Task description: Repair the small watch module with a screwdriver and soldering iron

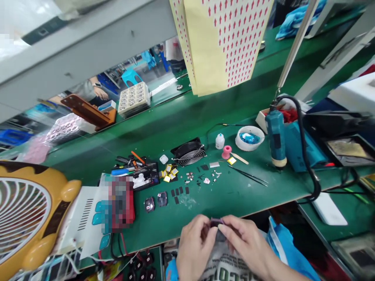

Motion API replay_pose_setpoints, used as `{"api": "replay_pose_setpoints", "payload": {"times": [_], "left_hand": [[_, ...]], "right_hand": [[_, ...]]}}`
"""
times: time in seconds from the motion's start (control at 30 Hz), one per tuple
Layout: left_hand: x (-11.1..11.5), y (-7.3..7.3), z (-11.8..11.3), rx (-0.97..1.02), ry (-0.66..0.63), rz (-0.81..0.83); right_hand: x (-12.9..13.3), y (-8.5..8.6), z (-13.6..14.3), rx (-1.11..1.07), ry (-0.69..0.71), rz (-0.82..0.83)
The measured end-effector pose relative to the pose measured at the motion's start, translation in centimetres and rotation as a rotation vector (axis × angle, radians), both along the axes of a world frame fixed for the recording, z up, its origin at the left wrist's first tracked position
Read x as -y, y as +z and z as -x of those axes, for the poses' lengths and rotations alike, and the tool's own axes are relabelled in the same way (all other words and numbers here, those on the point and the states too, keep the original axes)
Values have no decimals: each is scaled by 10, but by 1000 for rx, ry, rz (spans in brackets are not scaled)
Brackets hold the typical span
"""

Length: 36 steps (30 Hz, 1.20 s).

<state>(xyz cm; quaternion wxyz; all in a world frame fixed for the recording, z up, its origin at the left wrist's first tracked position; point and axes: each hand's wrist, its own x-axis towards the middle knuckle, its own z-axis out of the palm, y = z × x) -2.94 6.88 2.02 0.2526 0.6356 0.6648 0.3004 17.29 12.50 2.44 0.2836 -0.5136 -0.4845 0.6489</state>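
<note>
I have the purple piece (216, 221) pinched at both sets of fingertips: the left hand (195, 244) grasps its left end between thumb and fingers, the right hand (247, 240) its right end. It sits between the fingers, about level with the near edge of the green bench (164, 228) and above the printed cloth (227, 269). My main worry is a slip: so little of it is gripped that one sliding thumb could drop it toward that cloth, under the fingers. Uneven squeezing could bend it, if it is as thin as I judge. Reaching forward carelessly could scatter the black pads (177, 192) lying beyond the fingers to the left, or nudge the tweezers (244, 173) beyond them to the right. The piece itself looks small and narrow, a purplish strip along the top with something darker beneath; the fingers hide the rest, so I cannot tell its full shape.
</note>
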Motion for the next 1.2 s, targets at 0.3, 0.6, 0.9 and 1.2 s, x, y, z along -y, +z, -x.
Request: {"api": "replay_pose_setpoints", "payload": {"times": [0.3,0.6,0.9,1.2], "left_hand": [[0,-19,0,-60,150,-74],[-12,-1,6,1140,274,354],[-2,-24,-25,939,339,375],[2,-29,10,278,224,68]], "right_hand": [[-8,-12,0,73,48,-315],[-1,-40,-21,210,156,-983],[-11,-53,-39,247,289,-1003],[-32,-58,-21,275,320,-1140]]}}
